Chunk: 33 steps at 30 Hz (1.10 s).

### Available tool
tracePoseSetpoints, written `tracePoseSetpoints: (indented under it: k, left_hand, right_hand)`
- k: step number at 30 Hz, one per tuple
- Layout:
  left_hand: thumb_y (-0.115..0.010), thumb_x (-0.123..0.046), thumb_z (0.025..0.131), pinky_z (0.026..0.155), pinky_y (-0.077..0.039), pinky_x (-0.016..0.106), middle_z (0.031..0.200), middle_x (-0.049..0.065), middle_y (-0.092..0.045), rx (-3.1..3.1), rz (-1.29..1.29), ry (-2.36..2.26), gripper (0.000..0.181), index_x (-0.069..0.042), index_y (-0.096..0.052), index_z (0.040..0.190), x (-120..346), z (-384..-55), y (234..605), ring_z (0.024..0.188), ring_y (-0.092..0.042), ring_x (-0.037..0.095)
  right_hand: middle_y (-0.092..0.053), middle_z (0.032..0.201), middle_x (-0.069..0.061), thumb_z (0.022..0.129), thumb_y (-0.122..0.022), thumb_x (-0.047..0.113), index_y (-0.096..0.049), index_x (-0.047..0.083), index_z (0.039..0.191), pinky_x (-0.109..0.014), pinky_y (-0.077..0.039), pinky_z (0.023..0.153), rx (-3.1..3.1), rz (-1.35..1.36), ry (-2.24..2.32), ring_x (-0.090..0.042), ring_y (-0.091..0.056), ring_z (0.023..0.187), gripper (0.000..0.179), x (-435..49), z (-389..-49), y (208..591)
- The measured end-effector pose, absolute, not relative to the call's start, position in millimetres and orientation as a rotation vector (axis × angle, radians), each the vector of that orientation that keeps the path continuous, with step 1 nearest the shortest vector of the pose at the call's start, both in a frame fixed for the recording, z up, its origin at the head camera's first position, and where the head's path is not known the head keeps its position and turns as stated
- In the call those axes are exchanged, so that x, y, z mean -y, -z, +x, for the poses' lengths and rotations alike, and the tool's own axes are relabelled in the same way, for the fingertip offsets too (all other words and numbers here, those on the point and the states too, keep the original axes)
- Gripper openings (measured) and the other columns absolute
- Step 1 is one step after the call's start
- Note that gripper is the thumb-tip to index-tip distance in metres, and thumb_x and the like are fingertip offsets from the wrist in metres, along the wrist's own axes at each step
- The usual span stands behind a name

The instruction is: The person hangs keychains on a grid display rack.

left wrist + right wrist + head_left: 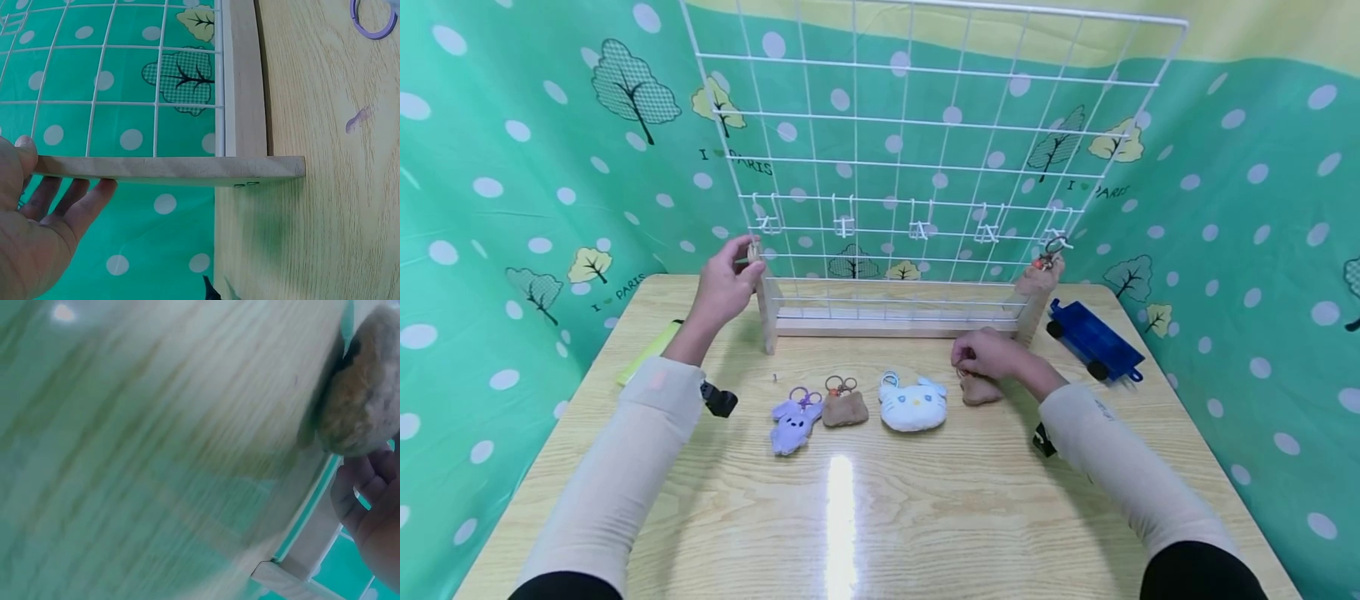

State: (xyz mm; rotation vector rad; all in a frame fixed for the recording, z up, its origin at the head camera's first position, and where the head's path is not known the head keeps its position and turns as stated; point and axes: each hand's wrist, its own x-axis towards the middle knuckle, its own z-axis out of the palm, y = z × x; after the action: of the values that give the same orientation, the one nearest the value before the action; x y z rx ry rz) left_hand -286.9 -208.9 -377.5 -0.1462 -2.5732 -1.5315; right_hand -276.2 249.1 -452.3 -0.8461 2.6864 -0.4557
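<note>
In the head view, the left hand (727, 273) grips the upper end of a wooden side post (767, 312) on the stand of a white wire grid (854, 161). The right hand (992, 357), fingers drawn together, pinches a brown plush keychain (981, 390) at its ring end, in front of the stand's right side. Left of it lie a white cat-faced plush (913, 406), a second brown plush (845, 409) and a purple plush (792, 431); another brown plush (1037, 279) hangs at the grid's right edge. A blue toy trailer (1093, 337) sits to the right.

The left wrist view shows the grip better: thumb on one side of the post, bent fingers on the other. It also reveals two small dark marks (247, 184) near the post's foot (too small to read).

The right wrist view is blurred; it shows the held plush close up, fingertips against its end. The wood-grain table (925, 517) is glossy (a bright streak crosses it), and green dotted cloth (497, 250) surrounds it.
</note>
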Motion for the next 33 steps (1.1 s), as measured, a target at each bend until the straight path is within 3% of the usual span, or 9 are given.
tracePoseSetpoints:
  k: [6,13,20,33]
  left_hand:
    - [-0.051,-0.025,0.108,0.104,-0.056,0.05,0.153,0.02,-0.047,2.564,-0.156,1.535,0.05,-0.016,-0.039,0.156,209.0,-287.6,377.5,0.137,-0.052,0.037]
    - [-0.051,-0.026,0.108,0.104,-0.055,0.051,0.154,0.02,-0.046,2.57,-0.154,1.536,0.05,-0.018,-0.039,0.156,210.7,-287.6,374.8,0.137,-0.052,0.037]
    - [-0.051,-0.027,0.108,0.104,-0.056,0.052,0.154,0.019,-0.047,2.574,-0.142,1.525,0.051,-0.019,-0.039,0.156,212.3,-285.7,374.7,0.136,-0.052,0.036]
    - [-0.052,-0.025,0.107,0.102,-0.057,0.051,0.152,0.019,-0.048,2.577,-0.161,1.528,0.049,-0.018,-0.04,0.155,209.9,-286.3,377.4,0.135,-0.054,0.036]
  right_hand:
    - [-0.07,0.078,0.01,0.096,-0.07,0.015,-0.073,0.021,0.087,-0.025,-0.053,0.068,-2.706,-0.805,0.517,-0.004,-0.061,0.069,0.011,-254.0,-272.7,446.6]
    - [-0.072,0.081,0.002,0.096,-0.07,0.016,-0.077,0.019,0.103,-0.023,-0.05,0.059,-2.676,-0.823,0.682,-0.008,-0.056,0.066,0.01,-260.9,-264.5,436.9]
    - [-0.073,0.084,0.003,0.094,-0.073,0.011,-0.078,0.016,0.109,-0.022,-0.053,0.063,-2.689,-0.908,0.868,-0.008,-0.059,0.07,0.017,-264.8,-255.4,428.2]
    - [-0.076,0.094,-0.004,0.096,-0.071,0.011,-0.077,0.012,0.114,-0.023,-0.051,0.059,-2.751,-0.752,1.037,-0.011,-0.058,0.071,0.019,-276.8,-242.4,407.1]
